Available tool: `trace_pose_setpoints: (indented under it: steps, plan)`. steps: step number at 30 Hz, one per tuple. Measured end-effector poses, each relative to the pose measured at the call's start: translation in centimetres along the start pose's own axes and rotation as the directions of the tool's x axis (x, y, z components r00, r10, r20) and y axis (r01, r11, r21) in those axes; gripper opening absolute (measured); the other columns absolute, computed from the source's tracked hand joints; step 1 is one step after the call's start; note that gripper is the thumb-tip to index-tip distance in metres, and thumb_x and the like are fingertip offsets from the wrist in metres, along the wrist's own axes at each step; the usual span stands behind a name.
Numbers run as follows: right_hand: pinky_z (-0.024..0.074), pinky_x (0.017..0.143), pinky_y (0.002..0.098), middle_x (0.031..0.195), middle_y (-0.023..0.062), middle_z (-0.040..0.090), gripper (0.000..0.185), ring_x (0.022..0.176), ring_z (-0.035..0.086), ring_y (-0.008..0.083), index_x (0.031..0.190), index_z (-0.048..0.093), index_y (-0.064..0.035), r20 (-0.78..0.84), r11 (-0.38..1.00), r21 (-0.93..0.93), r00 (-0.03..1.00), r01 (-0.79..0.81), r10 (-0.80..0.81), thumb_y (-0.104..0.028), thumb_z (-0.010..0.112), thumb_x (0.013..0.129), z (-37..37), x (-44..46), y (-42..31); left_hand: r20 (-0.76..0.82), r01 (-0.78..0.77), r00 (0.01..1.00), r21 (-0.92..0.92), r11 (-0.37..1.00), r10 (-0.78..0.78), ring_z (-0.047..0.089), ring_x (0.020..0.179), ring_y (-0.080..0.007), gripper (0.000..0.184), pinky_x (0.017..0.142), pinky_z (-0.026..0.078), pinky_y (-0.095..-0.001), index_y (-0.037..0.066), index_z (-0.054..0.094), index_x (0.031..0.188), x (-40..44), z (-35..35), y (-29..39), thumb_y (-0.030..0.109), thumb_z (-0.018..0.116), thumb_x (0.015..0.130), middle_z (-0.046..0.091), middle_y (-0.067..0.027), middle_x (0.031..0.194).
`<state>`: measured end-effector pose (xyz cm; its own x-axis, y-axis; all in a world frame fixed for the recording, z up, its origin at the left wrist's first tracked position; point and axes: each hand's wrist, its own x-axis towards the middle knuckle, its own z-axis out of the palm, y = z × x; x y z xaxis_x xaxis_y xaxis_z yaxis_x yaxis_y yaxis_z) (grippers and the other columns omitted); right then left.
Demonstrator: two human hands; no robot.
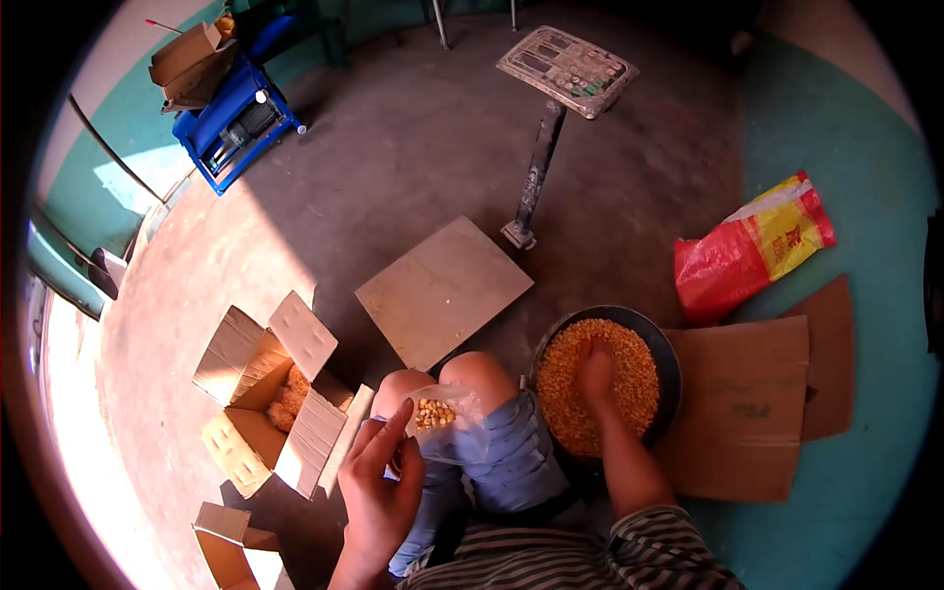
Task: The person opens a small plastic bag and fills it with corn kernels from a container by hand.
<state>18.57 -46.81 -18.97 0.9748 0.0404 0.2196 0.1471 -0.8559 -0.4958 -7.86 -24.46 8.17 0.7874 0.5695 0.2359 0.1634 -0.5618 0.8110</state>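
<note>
My left hand (383,482) grips the edge of a clear plastic bag (467,438) over my lap, with its index finger stretched along the rim. Inside the bag lies a small heap of yellow corn kernels (434,414). To the right, my right hand (594,374) reaches down into a dark round basin (672,379) filled with orange-yellow corn kernels (570,418). Its fingers are sunk among the kernels, so their closure is hidden.
An open cardboard box (261,364) with filled bags stands left, another box (221,551) below it. Ahead is a platform scale (442,290) with a display (565,69). Flattened cardboard (742,403) and a red-yellow sack (757,246) lie right. A blue machine (236,123) stands behind.
</note>
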Motion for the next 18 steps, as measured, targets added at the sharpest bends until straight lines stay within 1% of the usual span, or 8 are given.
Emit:
trace_pose_setpoints:
  steps: [6, 9, 12, 14, 15, 16, 17, 18]
  plan:
    - [0.0467, 0.076, 0.0527, 0.099, 0.0274, 0.061, 0.027, 0.089, 0.059, 0.0463, 0.091, 0.059, 0.0018, 0.233, 0.992, 0.112, 0.968, 0.064, -0.089, -0.023, 0.051, 0.098, -1.1, -3.6, -3.0, 0.009, 0.019, 1.0, -0.014, 1.0, -0.018, 0.051, 0.058, -0.0112, 0.036, 0.055, 0.043, -0.0248, -0.003, 0.066, 0.118, 0.1, 0.1, 0.0, -0.011, 0.061, 0.083, 0.056, -0.0069, 0.075]
    - [0.0479, 0.076, 0.0509, 0.092, 0.0242, 0.061, 0.025, 0.083, 0.059, 0.0441, 0.089, 0.059, 0.0006, 0.261, 0.971, 0.055, 0.935, 0.234, -0.24, -0.021, 0.05, 0.097, 0.1, -4.4, -1.7, 0.006, -0.004, 1.0, -0.028, 1.0, 0.004, 0.051, 0.059, -0.0112, 0.037, 0.055, 0.043, -0.0247, -0.003, 0.066, 0.118, 0.2, 0.3, -0.3, -0.011, 0.061, 0.083, 0.056, -0.0066, 0.075]
    - [0.0487, 0.071, 0.0514, 0.088, 0.0247, 0.062, 0.028, 0.078, 0.06, 0.0446, 0.086, 0.059, 0.0003, 0.356, 0.994, 0.033, 0.928, 0.109, -0.113, -0.024, 0.051, 0.097, -0.7, -4.8, -1.7, 0.008, 0.013, 1.0, -0.052, 0.999, -0.013, 0.051, 0.059, -0.0112, 0.037, 0.056, 0.043, -0.0246, -0.003, 0.066, 0.118, 0.2, 0.3, -0.2, -0.011, 0.061, 0.083, 0.056, -0.0065, 0.075]
    - [0.0507, 0.063, 0.0455, 0.088, 0.021, 0.066, 0.031, 0.072, 0.063, 0.0366, 0.088, 0.062, -0.0004, 0.442, 0.964, 0.24, 0.897, -0.116, -0.002, -0.027, 0.052, 0.098, -2.2, -4.8, -1.9, 0.023, 0.011, 1.0, -0.038, 0.999, -0.011, 0.051, 0.059, -0.0112, 0.037, 0.056, 0.044, -0.0244, -0.003, 0.065, 0.119, 0.2, 0.1, -0.1, -0.011, 0.061, 0.083, 0.056, -0.0065, 0.075]
    - [0.0507, 0.063, 0.0455, 0.088, 0.021, 0.066, 0.031, 0.072, 0.063, 0.0366, 0.088, 0.062, -0.0004, 0.444, 0.964, 0.239, 0.896, -0.116, -0.002, -0.027, 0.052, 0.098, -2.7, -4.5, -1.9, 0.024, 0.013, 1.0, -0.038, 0.999, -0.013, 0.051, 0.059, -0.0112, 0.037, 0.056, 0.044, -0.0244, -0.003, 0.065, 0.119, 0.2, 0.1, -0.1, -0.011, 0.061, 0.083, 0.056, -0.0065, 0.075]
    - [0.0489, 0.057, 0.0405, 0.084, 0.016, 0.065, 0.032, 0.069, 0.062, 0.0305, 0.095, 0.063, -0.0013, 0.601, 0.809, 0.373, 0.782, -0.455, 0.163, -0.03, 0.049, 0.1, -3.2, -4.0, -1.7, 0.023, 0.019, 1.0, -0.042, 0.999, -0.018, 0.051, 0.059, -0.0111, 0.037, 0.056, 0.043, -0.0243, -0.003, 0.065, 0.119, 0.3, 0.0, 0.0, -0.01, 0.061, 0.083, 0.056, -0.0065, 0.075]
    - [0.0471, 0.05, 0.0354, 0.081, 0.011, 0.065, 0.034, 0.067, 0.062, 0.0245, 0.102, 0.064, -0.0021, 0.759, 0.535, 0.411, 0.602, -0.738, 0.248, -0.032, 0.047, 0.101, -3.6, -3.6, -1.2, 0.023, 0.024, 0.999, -0.046, 0.999, -0.023, 0.051, 0.059, -0.011, 0.038, 0.057, 0.043, -0.0242, -0.003, 0.065, 0.119, 0.3, 0.0, 0.0, -0.01, 0.061, 0.083, 0.056, -0.0064, 0.075]
    - [0.0471, 0.05, 0.0354, 0.081, 0.011, 0.065, 0.034, 0.067, 0.062, 0.0245, 0.102, 0.064, -0.0021, 0.758, 0.534, 0.411, 0.602, -0.739, 0.249, -0.032, 0.047, 0.101, -2.7, -3.3, 1.5, 0.024, 0.024, 0.999, -0.047, 0.999, -0.023, 0.051, 0.059, -0.011, 0.038, 0.057, 0.043, -0.0242, -0.003, 0.065, 0.119, 0.3, 0.0, 0.0, -0.01, 0.061, 0.083, 0.056, -0.0064, 0.075]
